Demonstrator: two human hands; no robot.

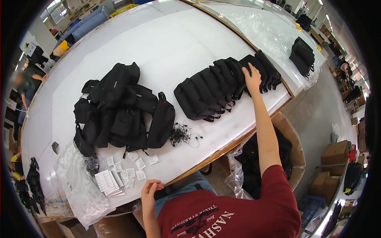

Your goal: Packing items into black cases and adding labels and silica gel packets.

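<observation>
My right hand [253,79] reaches out over a row of black fabric bags [210,87] that lean overlapping on the white table. Its thumb and fingers are apart and rest on a bag near the row's right end. My left hand [150,192] is at the near table edge, in front of my body, with its fingers curled together. Whether anything is between them does not show. Left of the row lies a loose heap of black bags [123,95]. A tangle of thin black cords [180,134] sits between heap and row. White printed tags [107,181] lie stacked and scattered near my left hand.
Clear plastic bags [75,178] spread over the table's near left corner. Below the edge at my right stands an open cardboard box [291,139] with black items inside. More black bags [301,56] lie on the neighbouring table. A person [27,85] stands at the far left.
</observation>
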